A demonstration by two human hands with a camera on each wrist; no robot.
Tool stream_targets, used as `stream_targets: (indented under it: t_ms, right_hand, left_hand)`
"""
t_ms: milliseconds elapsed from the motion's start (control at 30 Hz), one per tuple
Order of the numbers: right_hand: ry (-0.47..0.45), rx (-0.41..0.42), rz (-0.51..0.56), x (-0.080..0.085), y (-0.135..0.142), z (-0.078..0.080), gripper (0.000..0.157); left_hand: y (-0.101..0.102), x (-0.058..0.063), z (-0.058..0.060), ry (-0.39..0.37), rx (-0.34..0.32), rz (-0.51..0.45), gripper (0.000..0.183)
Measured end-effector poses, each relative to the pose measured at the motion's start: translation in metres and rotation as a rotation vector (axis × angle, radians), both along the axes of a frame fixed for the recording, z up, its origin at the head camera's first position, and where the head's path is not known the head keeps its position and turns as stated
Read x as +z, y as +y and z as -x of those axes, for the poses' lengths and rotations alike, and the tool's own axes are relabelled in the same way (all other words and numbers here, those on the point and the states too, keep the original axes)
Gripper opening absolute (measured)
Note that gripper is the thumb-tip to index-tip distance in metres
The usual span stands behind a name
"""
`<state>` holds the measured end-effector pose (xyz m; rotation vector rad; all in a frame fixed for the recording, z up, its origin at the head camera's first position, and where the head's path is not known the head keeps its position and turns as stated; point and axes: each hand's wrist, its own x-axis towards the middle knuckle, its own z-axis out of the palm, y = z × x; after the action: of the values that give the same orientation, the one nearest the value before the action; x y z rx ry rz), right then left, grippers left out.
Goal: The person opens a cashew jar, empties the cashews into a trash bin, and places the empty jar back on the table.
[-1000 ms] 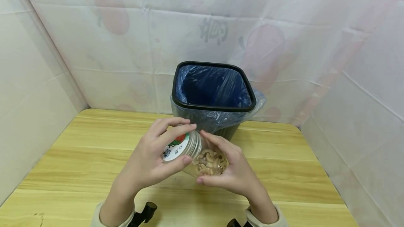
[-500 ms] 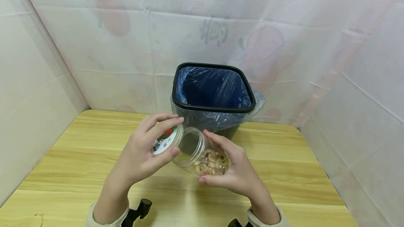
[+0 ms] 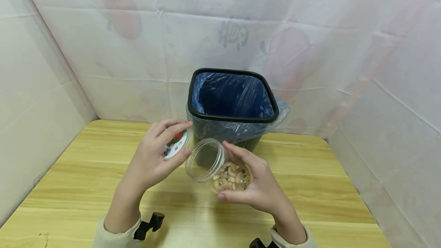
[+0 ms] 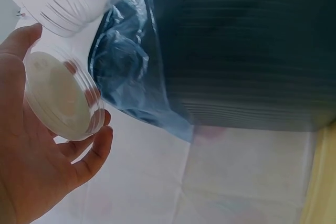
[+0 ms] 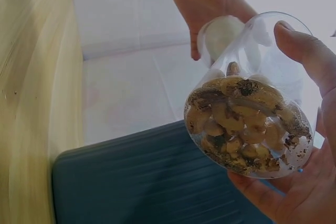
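My right hand [image 3: 253, 175] grips a clear plastic jar [image 3: 206, 160], tilted with its threaded mouth facing left. Cashews [image 3: 231, 177] and dark crumbs lie toward the jar's base, seen up close as a clump of nuts [image 5: 241, 124] in the right wrist view. To the left, my left hand [image 3: 155, 154] holds the round lid [image 3: 175, 144] by its edge, apart from the jar's mouth. A white label with a strawberry picture faces up on its top. In the left wrist view the lid's pale inside [image 4: 60, 95] shows between thumb and fingers.
A dark ribbed trash bin [image 3: 224, 129] with a black rim and blue bag liner [image 3: 237, 91] stands just behind the hands. The wooden table [image 3: 310, 186] has cloth walls [image 3: 144, 56] at its back and sides.
The lid has come off the jar and moved left and slightly up in my left hand, baring the jar's mouth. My right hand with the jar has barely shifted.
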<state>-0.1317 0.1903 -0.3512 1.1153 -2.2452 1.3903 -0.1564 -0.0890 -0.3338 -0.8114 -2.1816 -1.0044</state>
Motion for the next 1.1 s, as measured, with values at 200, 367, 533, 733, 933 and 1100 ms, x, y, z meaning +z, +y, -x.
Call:
stream_targets:
  t_ms: [200, 367, 533, 733, 933, 1100]
  right_hand:
    - [-0.013, 0.004, 0.002, 0.001, 0.0, 0.0, 0.098]
    - [-0.023, 0.004, 0.003, 0.0, 0.0, -0.001, 0.098]
    - [-0.027, 0.001, -0.002, 0.0, 0.0, -0.001, 0.098]
    - [-0.028, -0.012, -0.011, 0.0, 0.002, -0.001, 0.098]
    - [-0.028, -0.019, -0.015, 0.001, 0.002, -0.001, 0.098]
    - [-0.023, -0.024, -0.018, 0.001, 0.002, -0.001, 0.098]
  left_hand:
    - [-0.003, -0.006, 0.008, -0.019, 0.042, 0.014, 0.048]
    - [-0.006, -0.012, 0.015, -0.046, 0.087, 0.027, 0.047]
    - [-0.009, -0.022, 0.023, -0.093, 0.129, 0.048, 0.046]
    - [-0.012, -0.034, 0.033, -0.135, 0.162, 0.075, 0.046]
    - [-0.015, -0.043, 0.04, -0.179, 0.194, 0.095, 0.046]
    - [-0.017, -0.051, 0.046, -0.222, 0.222, 0.117, 0.047]
